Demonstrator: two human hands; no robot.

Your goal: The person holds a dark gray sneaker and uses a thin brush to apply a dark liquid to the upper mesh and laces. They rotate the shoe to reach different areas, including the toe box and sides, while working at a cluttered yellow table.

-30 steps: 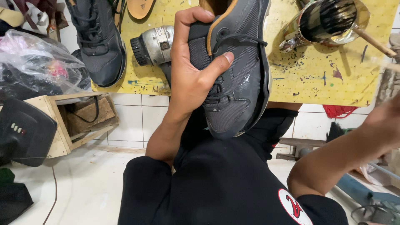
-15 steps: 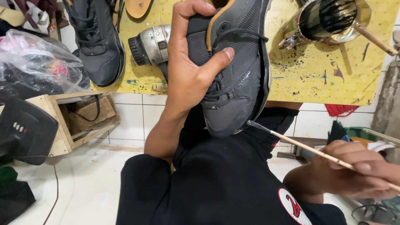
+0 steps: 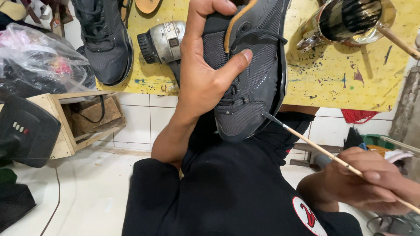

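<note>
My left hand [image 3: 205, 78] grips a dark grey sneaker [image 3: 256, 74], thumb across its mesh upper, holding it up over my lap with the toe pointing down. My right hand [image 3: 372, 181] at the lower right holds a thin wooden-handled brush [image 3: 315, 146]. The brush tip touches the sneaker's sole edge near the toe. I wear a black shirt with a red and white round patch [image 3: 308, 216].
A yellow paint-spattered pegboard table [image 3: 332, 74] carries a second dark sneaker [image 3: 105, 43], a silver power tool [image 3: 164, 41] and a metal can [image 3: 350, 19] with a stick in it. A plastic bag [image 3: 39, 61], a wooden crate [image 3: 74, 122] and a black device [image 3: 24, 131] stand left.
My right hand came in from the right with the brush and has brought its tip up to the sneaker's sole edge. The left hand keeps the shoe steady.
</note>
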